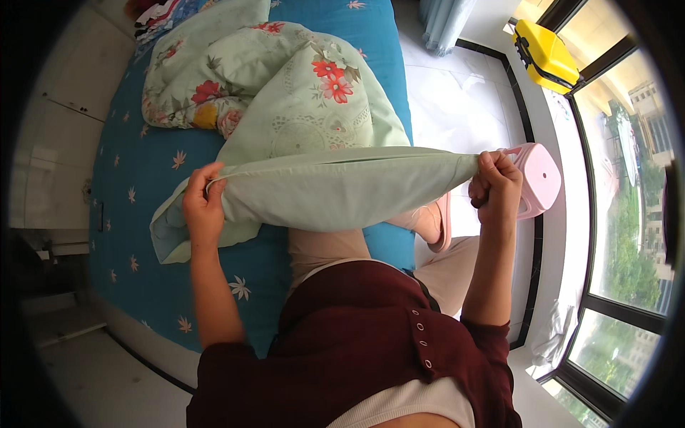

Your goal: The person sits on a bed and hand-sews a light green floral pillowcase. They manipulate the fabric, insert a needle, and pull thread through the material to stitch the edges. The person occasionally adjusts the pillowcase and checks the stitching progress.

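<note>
Between my two hands a pale green floral duvet cover [332, 192] is stretched sideways above my lap. My left hand [204, 200] pinches its edge between thumb and fingers, and a loose flap with a bluish inner side hangs past that wrist. At the other end my right hand [495, 179] grips a corner in a closed fist. Along the top of the taut stretch runs a narrow slit-like fold. Beyond it the rest of the cloth lies bunched on the bed, with red flowers printed on it.
The bed wears a blue sheet [241, 291] with a leaf print. Folded clothes [155, 21] are piled at its far left. A pink plastic stool [541, 176] stands on the tiled floor by my right hand. On the windowsill sits a yellow case [546, 56]. White cabinets [59, 134] line the left side.
</note>
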{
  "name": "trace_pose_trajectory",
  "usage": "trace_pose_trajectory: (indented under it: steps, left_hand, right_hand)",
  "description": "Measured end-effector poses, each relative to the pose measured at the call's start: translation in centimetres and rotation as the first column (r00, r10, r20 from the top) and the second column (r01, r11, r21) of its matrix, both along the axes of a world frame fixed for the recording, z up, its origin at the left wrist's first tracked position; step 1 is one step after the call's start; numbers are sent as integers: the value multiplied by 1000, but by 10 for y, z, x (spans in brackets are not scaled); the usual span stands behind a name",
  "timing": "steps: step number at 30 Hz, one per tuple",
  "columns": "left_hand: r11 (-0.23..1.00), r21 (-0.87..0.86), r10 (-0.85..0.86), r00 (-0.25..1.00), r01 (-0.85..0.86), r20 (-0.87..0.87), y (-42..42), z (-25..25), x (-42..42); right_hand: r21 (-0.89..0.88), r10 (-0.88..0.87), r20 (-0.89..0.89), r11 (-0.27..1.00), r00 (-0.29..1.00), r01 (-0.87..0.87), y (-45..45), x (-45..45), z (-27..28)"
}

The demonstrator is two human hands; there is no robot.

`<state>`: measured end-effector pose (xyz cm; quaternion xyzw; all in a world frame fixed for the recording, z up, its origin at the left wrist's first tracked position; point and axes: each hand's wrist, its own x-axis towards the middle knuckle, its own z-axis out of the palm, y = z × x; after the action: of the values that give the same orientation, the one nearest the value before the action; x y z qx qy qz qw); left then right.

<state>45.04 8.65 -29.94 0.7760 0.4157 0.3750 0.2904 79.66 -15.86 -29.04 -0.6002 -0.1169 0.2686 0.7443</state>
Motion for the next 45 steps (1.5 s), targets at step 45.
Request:
trace_pose_trajectory:
  steps: [45]
  left_hand:
    - [263,679,-964,161,685,211,-201,162,225]
  right_hand:
    - [260,-801,594,281,77,924,-352,-11,163]
